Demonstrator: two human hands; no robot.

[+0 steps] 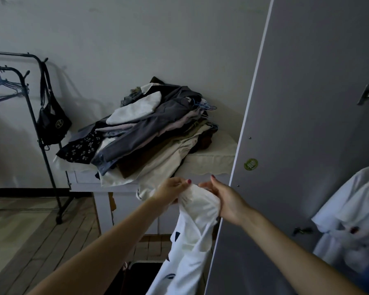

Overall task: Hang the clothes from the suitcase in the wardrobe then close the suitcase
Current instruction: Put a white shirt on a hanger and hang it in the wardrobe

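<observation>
Both forearms reached forward from the bottom edge, meeting on a white garment (pixel 192 237) with dark markings that hung down between them toward a dark opening at the lower edge, possibly the suitcase, though too little showed to tell.

At far left a black clothes rack (pixel 43 133) stood on the wooden floor (pixel 19 231), with empty hangers (pixel 2 86) on its rail and a black bag (pixel 52 124) hanging from a hook. Beside it, against the wall, a white table (pixel 211 158) carried a heap of clothes (pixel 149 126) in grey, beige, brown and white, some draping over its front edge.

Just below that edge, the left hand (pixel 172 189) gripped the bunched top of the white garment, fingers curled into the cloth. The right hand (pixel 226 199) pinched the same bunch from the other side, thumb raised.

Right of the hands stood the open grey wardrobe door (pixel 296 124), bearing a green sticker (pixel 251 164). Past it, at far right, a white shirt (pixel 354 209) hung in the wardrobe.
</observation>
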